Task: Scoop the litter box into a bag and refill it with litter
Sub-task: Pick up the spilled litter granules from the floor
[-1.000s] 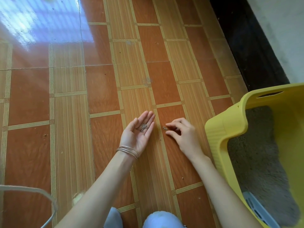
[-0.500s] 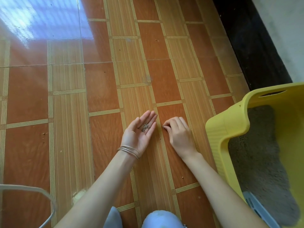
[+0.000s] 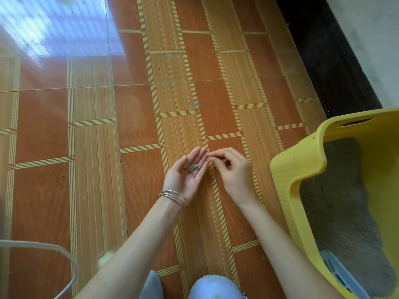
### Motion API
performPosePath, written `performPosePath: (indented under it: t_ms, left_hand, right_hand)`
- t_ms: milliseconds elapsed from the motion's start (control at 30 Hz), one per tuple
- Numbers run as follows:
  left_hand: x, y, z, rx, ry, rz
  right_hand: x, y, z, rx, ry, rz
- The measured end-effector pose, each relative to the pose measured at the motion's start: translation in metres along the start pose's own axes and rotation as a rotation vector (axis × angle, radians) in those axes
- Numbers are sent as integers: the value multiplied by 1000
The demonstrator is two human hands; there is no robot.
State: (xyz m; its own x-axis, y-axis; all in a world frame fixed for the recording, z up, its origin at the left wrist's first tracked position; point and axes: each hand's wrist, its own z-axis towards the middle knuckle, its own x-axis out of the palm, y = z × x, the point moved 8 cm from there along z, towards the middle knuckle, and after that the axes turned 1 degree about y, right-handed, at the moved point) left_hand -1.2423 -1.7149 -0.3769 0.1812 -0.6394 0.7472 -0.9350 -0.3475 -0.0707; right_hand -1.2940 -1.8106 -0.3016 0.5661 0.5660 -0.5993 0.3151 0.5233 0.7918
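Yellow litter box (image 3: 287, 169) sits at the right edge of the frame on the tiled floor (image 3: 133, 117), its front lip dipping low toward the centre, and inside it lies a bed of grey litter (image 3: 336, 203) spread across the bottom. Down in the box's lower corner, at the bottom right of the frame, a pale blue slotted scoop (image 3: 336, 275) pokes up from the litter, only partly in view.

Centre frame now: the left hand (image 3: 186, 175) is turned palm up, fingers loosely cupped and released, cradling a small cluster of grey litter granules (image 3: 194, 168) near the base of the fingers. Thin metal bangles (image 3: 173, 196) ring that wrist. The right hand (image 3: 234, 173) sits just beside it, knuckles up, thumb and forefinger pinched together right at the left fingertips; what is between them is too small to make out.

Both hands hover left of the litter box, near its ribbed outer wall but apart from it. A pale curved cord (image 3: 54, 250) loops across the lower left corner, and light blue knees (image 3: 213, 287) show at the bottom edge
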Motion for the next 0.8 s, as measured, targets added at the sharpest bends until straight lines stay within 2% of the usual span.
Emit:
performPosePath:
  t_ms: [67,233,500,800]
  left_hand:
    - [-1,-3,0,3,1,-18]
    - [-1,-3,1,2,0,-24]
    - [-2,-2,1,9,20,22]
    - [-2,-2,0,16,22,36]
  right_hand:
    - [-9,-16,-3,34,-24,-66]
    - [-3,-40,-9,43,91,-191]
    - [7,-34,-7,-43,44,-252]
    - [21,-26,-14,-159,59,-613]
